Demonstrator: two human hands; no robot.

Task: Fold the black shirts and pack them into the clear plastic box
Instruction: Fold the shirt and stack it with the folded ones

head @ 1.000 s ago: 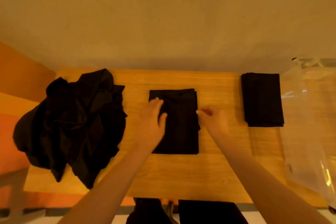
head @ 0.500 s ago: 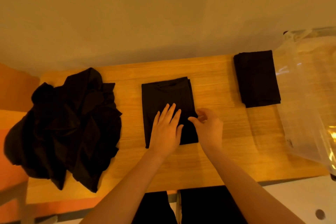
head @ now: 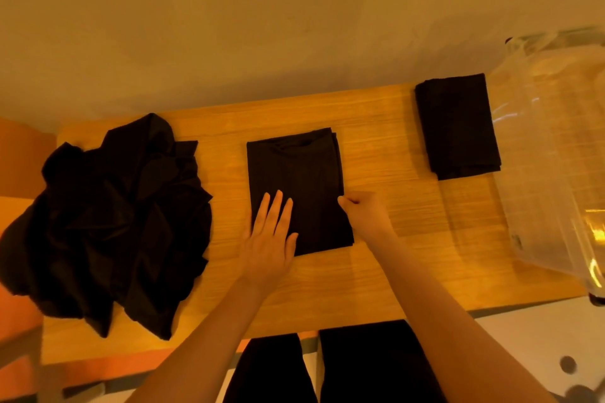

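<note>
A partly folded black shirt (head: pixel 304 180) lies in the middle of the wooden table (head: pixel 393 239), collar at the far end. My left hand (head: pixel 270 239) lies flat on its near left part, fingers straight. My right hand (head: pixel 366 214) pinches the shirt's right edge with curled fingers. A stack of folded black shirts (head: pixel 456 126) sits at the far right of the table. A heap of unfolded black shirts (head: pixel 111 219) covers the left end. The clear plastic box (head: pixel 553 154) stands at the right edge, beside the folded stack.
A plain wall runs behind the table's far edge. My dark-clothed legs (head: pixel 327 366) show below the near edge. Bare wood lies between the middle shirt and the folded stack.
My left hand slid from the shirt's far left toward its near left part. My right hand moved down along the right edge. The view shifted, so everything sits a little lower.
</note>
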